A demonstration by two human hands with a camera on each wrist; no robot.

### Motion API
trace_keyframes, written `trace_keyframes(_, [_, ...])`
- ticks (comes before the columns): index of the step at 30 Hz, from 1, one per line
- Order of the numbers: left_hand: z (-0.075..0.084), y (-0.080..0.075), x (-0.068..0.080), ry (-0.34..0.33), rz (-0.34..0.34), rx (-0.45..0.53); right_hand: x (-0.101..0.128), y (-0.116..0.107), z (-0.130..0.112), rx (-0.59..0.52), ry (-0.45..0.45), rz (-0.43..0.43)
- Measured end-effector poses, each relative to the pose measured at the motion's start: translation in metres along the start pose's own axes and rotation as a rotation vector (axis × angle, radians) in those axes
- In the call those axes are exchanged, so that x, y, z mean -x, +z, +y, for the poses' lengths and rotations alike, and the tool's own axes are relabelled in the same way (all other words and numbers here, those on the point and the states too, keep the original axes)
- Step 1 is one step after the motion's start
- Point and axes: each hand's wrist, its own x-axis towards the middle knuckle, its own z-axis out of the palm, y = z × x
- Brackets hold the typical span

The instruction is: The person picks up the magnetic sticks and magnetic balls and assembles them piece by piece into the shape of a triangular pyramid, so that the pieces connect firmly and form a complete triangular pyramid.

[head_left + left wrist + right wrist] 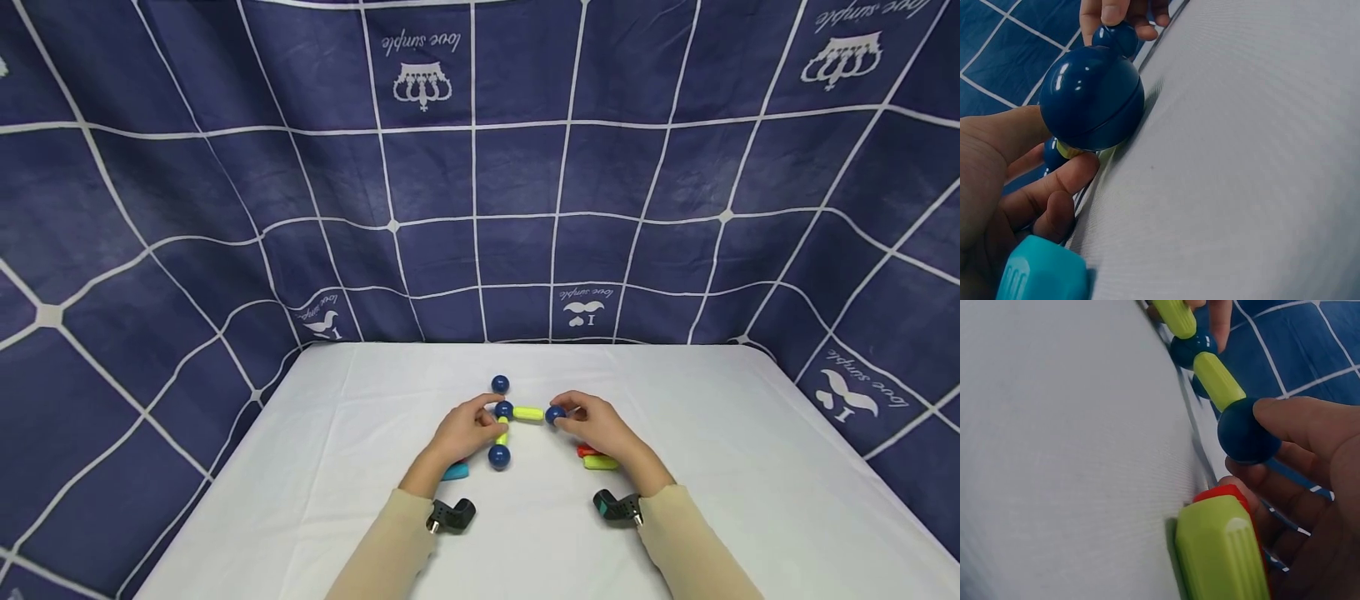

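A yellow-green building stick [528,413] runs from a middle blue ball [504,411] to another blue ball [555,415] on the right. A second yellow-green stick [503,433] leads from the middle ball toward a near blue ball [498,457]. My left hand [467,432] grips this joined piece, thumb over the near stick and a fingertip at the middle ball. Between thumb and fingers, my right hand [597,427] pinches the right-hand ball, which meets the stick's end in the right wrist view. Beyond the left fingertips is a far blue ball [500,384].
Beneath the right forearm lie a yellow-green stick [1219,547] and a red stick [588,450], side by side. A light-blue stick [1044,272] is by the left hand. The white-covered table [375,400] ends at a dark blue checked curtain [525,250].
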Motion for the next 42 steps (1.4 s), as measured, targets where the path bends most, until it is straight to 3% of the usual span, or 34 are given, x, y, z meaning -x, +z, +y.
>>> trace_keyframes(34, [0.0038,0.0024,-0.0005,-0.028,-0.001,-0.013,0.0044,0.0009,-0.003,0.029,-0.049,-0.087])
trace_keyframes(42, [0.0027,0.0022,0.0004,0.006,0.063,-0.031,0.004,0.0032,-0.0021,0.044,-0.054,-0.085])
